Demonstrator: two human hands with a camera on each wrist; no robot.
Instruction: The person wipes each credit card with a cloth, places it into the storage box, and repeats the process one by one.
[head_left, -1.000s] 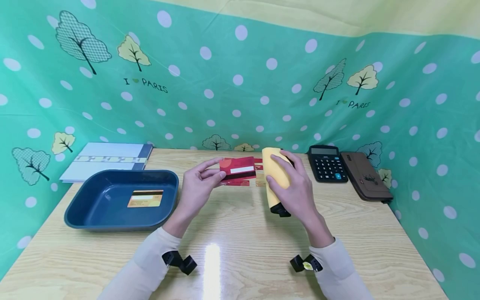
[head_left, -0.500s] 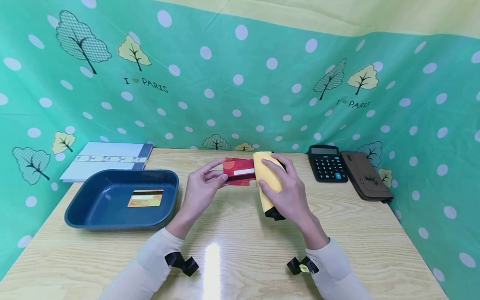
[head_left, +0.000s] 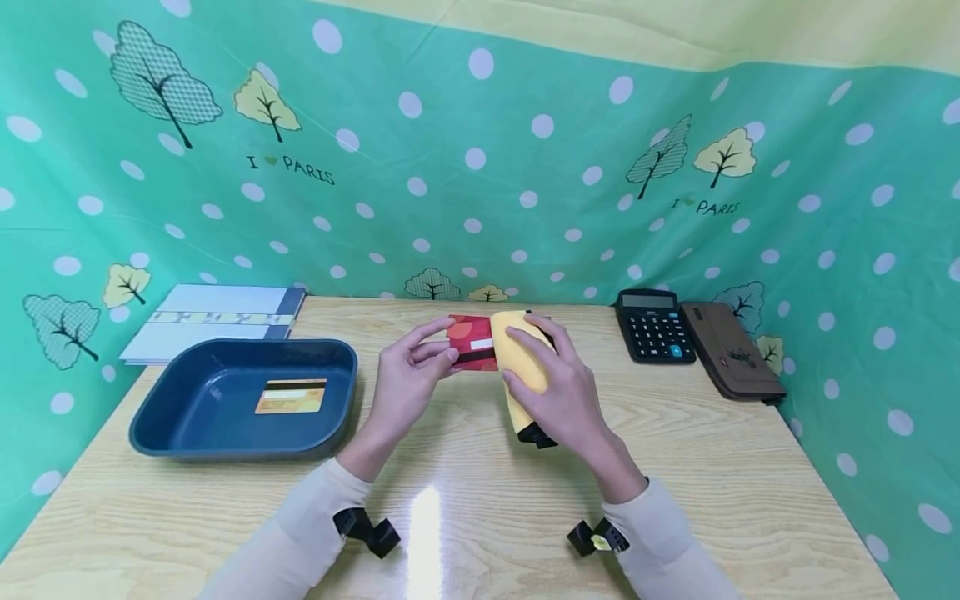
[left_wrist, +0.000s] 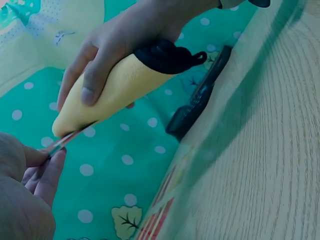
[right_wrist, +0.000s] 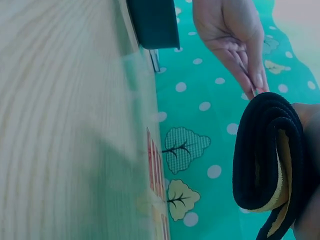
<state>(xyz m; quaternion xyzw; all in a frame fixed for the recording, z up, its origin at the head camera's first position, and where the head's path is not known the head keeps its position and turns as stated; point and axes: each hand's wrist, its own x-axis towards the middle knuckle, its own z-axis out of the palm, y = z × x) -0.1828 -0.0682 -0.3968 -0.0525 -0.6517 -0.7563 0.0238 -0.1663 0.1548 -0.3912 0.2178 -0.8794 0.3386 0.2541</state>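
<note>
Head view: left hand pinches a red striped card by its left end, thumb against fingers. Right hand grips a folded yellow cloth with black edging, which covers the card's far end; whether it wraps both faces, cannot tell. Both hold the work above the surface.

Risks, as judged: the left pinch takes only a narrow margin, so a hard pull on the cloth could slip the card free or bend it. A loose cloth fold could also snag a corner. If dropped, it could land among the red cards lying below; count unclear.

Containers: blue tray holds one gold card, stripe uppermost, flat. Brown pouch, beside the calculator: contents not visible.
</note>
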